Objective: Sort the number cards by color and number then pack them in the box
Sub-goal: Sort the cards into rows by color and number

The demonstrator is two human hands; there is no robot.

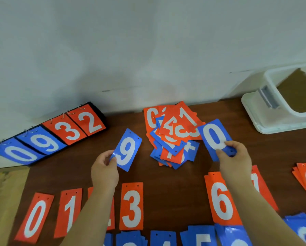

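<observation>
Above the brown table [166,183], left hand [105,172] grip grasping blue 9 card [127,150], right hand [234,158] grip grasping blue 0 card [215,137]

Two hands are up, the left hand [105,172] and the right hand [234,157], each with one blue card: a blue 9 [126,150] and a blue 0 [215,137]. One flip scoreboard [47,134] at the table's far left edge shows four digits. One white box [265,110] sits at the far right corner. One mixed heap [173,137] lies mid-table, too jumbled to count.
</observation>
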